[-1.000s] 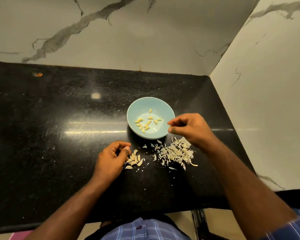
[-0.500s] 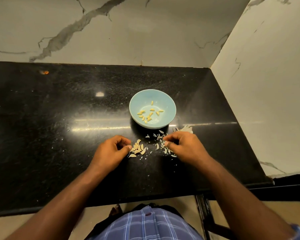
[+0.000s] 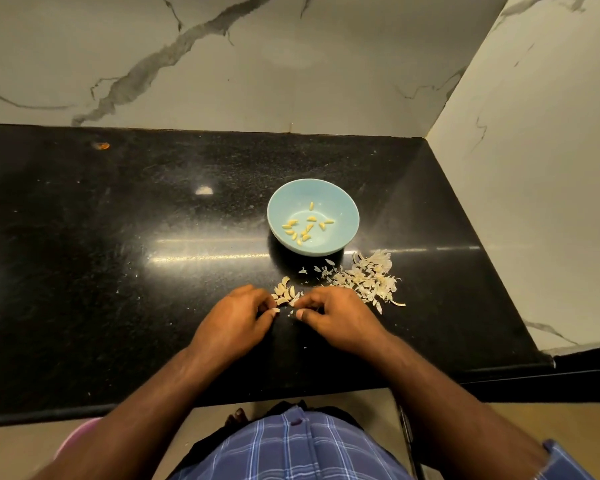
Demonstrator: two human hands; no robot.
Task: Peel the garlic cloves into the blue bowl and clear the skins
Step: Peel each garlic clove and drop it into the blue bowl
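A blue bowl stands on the black counter with several peeled yellow cloves inside. A small heap of unpeeled garlic cloves lies in front of it. Both hands meet at the heap's near edge. My right hand has its fingers curled, and its fingertips pinch a clove at the heap's near right side. My left hand is curled too, with its fingertips against the heap's left side. Whether it holds a clove is hidden. A pile of papery skins lies to the right of the heap.
The black counter ends in marble walls behind and on the right. Its front edge runs just below my wrists. A small orange speck lies at the far left.
My right hand came back from the bowl's rim, passed over the skins, and now meets the clove heap beside my left hand. The left hand stayed at the heap.
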